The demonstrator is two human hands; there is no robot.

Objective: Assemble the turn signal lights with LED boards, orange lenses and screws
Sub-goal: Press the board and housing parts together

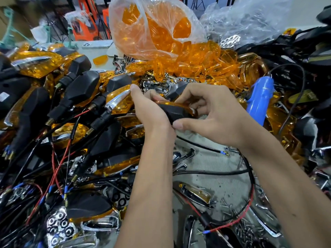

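We hold 1 turn signal light [176, 110] above the tabletop [211, 163], its long axis crossways; our left hand [148, 108] grips it, our right hand [211, 113] pinches its orange lens [179, 104] from above.

— Where does the view look from?
— From the person's head, facing forward and down, wide-angled, edges bowed.
— How near?
— Close: the left hand [148, 111] and right hand [207, 111] sit mid-frame, forearms running in from the bottom edge.
— A second view?
— Only this one.
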